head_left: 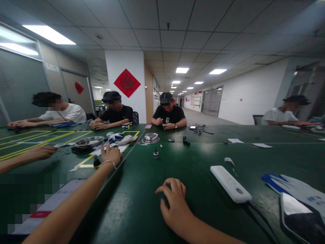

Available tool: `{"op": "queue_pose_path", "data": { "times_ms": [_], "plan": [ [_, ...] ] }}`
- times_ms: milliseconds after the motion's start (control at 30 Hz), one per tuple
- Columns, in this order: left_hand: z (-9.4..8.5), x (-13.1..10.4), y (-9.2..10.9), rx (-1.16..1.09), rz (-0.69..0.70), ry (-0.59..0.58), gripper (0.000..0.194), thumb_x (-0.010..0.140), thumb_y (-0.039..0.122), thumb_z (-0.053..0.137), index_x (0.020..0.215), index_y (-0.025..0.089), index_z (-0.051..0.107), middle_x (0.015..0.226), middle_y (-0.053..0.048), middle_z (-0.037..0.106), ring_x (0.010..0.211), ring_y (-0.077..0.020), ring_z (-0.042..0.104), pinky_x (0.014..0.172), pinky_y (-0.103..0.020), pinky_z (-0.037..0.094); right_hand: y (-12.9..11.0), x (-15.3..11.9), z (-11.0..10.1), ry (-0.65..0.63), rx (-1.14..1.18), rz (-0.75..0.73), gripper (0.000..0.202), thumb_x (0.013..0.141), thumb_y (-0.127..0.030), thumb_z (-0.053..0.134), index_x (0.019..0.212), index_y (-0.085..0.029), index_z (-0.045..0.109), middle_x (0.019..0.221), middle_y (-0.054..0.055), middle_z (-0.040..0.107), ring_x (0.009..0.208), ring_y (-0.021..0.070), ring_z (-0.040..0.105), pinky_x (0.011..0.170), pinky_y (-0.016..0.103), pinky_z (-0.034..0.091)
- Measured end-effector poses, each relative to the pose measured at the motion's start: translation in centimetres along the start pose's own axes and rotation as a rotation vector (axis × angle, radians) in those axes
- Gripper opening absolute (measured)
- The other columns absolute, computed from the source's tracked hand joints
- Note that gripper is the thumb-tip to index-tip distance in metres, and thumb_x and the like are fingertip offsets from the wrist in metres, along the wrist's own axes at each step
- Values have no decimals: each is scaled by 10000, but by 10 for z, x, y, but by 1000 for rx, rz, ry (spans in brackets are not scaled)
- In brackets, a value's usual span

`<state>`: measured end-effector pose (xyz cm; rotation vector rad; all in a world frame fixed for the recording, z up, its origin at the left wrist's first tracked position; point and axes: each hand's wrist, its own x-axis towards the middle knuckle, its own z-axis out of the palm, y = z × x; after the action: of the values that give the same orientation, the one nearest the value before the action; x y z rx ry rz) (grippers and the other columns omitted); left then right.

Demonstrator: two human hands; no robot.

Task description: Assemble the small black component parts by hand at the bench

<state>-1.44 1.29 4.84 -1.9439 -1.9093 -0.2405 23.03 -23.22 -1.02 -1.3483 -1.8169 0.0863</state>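
My left hand (111, 155), a bracelet on its wrist, reaches far forward with fingers spread over white paper (94, 151) at the edge of the taped area. Beyond it lie white and blue gloves (122, 138), and to its left a shiny metal bowl (89, 142). A small dark bottle-shaped object (96, 161) stands beside the wrist. My right hand (175, 201) hovers at or just above the green table (142, 189), fingers bent and apart, holding nothing. Ahead of it stands a small metal part with a thin dark stem (155, 154).
A white power strip (230, 183), a glove (299, 189) and a phone (301, 217) lie at right. Farther back are a round metal lid (150, 138), small parts and cables (201, 128). A co-worker's hand (43, 152) enters from the left; several people sit around the table.
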Motion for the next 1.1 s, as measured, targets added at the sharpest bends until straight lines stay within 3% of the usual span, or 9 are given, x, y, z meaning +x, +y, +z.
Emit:
{"op": "queue_pose_path", "data": {
  "times_ms": [167, 367, 600, 800, 1100],
  "plan": [
    [4, -4, 14, -7, 52, 83, 321, 865, 225, 363, 1044, 94, 595, 1160, -169, 604, 1312, -338, 273, 1045, -553, 120, 3, 1, 3, -20, 12, -11, 446, 638, 46, 528, 947, -272, 578, 1027, 20, 447, 998, 207, 423, 869, 348, 300],
    [8, -8, 22, -68, 152, -11, 280, 871, 186, 350, 1038, 115, 562, 1084, -147, 615, 1052, -271, 542, 833, -370, 431, 4, -1, 3, -20, 22, -32, 443, 637, 47, 531, 935, -276, 581, 1034, 11, 435, 1019, 203, 407, 884, 352, 271],
    [15, -15, 27, -90, 174, -45, 261, 883, 224, 363, 1080, 178, 528, 1145, -128, 562, 1078, -289, 507, 818, -410, 445, 2, -1, 2, -34, 19, -22, 415, 653, 38, 535, 926, -270, 591, 1038, 19, 436, 1025, 204, 406, 884, 341, 287],
    [21, -13, 24, -99, 232, -114, 256, 895, 224, 357, 1074, 170, 533, 1086, -125, 585, 998, -251, 573, 801, -355, 456, 0, 0, -2, -81, 6, -11, 382, 685, 25, 540, 915, -271, 613, 1034, 21, 434, 1028, 204, 407, 888, 338, 299],
    [17, -20, 25, -110, 144, -149, 301, 897, 264, 323, 1087, 162, 532, 1024, -142, 609, 962, -289, 585, 752, -399, 467, 3, 1, 0, -58, 39, -4, 361, 676, 25, 536, 887, -259, 608, 1015, 25, 449, 1011, 206, 414, 870, 341, 301]
  ]
}}
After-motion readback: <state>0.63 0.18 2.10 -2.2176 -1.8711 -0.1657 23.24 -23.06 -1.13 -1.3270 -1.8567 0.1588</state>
